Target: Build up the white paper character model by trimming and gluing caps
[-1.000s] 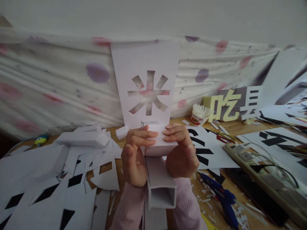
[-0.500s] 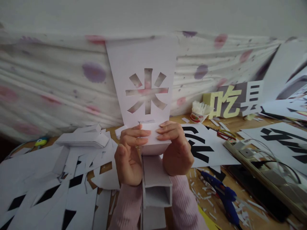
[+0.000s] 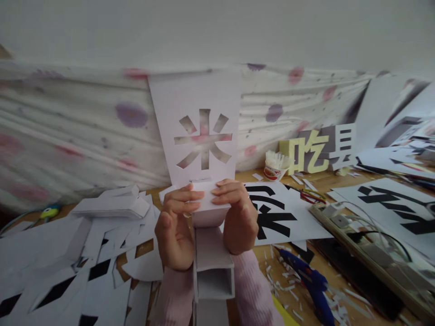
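Observation:
A white foam-board box structure (image 3: 213,251) with an open compartment runs from the bottom of the head view up between my forearms. At its far end, my left hand (image 3: 176,226) wraps the left side, fingertips lying on the white top panel. Opposite it, my right hand (image 3: 238,215) grips the right side with its fingers bent over the same panel. Both thumbs are largely hidden. Just behind the fingers stands a white board (image 3: 163,117) with a cut-out Chinese character, leaning on the draped wall.
White board offcuts (image 3: 112,206) pile up on the left. To the right lie a blue glue gun (image 3: 311,280), a power strip (image 3: 360,244), a sheet with black strokes (image 3: 306,231) and scattered scraps. Farther back are a paper cup (image 3: 276,170) of white strips and yellow raised characters (image 3: 314,151).
The view has shifted slightly, so the scene sits a little lower and more to the left. Both hands keep the same hold on the foam-board structure.

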Available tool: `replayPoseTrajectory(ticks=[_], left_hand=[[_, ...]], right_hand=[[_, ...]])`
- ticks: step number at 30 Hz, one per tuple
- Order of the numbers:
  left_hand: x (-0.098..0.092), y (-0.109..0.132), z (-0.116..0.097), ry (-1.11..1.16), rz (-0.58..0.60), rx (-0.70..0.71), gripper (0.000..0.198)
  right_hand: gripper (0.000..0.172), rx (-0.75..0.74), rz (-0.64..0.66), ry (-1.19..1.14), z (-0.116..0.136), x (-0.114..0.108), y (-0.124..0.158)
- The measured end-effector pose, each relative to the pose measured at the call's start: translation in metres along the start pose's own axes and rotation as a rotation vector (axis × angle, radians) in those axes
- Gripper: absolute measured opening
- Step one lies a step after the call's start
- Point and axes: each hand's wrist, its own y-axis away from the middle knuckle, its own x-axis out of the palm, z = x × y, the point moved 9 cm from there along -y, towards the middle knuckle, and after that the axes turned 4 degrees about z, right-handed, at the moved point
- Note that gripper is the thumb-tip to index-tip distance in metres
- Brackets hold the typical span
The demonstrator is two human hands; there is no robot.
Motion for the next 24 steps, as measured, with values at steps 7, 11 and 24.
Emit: replayPoseTrajectory(ticks=[7, 11, 24], left_hand=[[-0.017, -0.006, 0.000, -0.044, -0.032, 0.059, 0.049], [-0.016, -0.007, 0.003, -0.050, -0.025, 0.046, 0.051], [-0.015, -0.008, 0.003, -0.098, -0.031, 0.014, 0.047]], right_hand=[[0.045, 0.032, 0.106, -0.005, -0.013, 0.018, 0.003], [0.044, 0.035, 0.093, 0.013, -0.014, 0.018, 0.002], [0.046, 0.061, 0.072, 0.003, -0.015, 0.017, 0.001]])
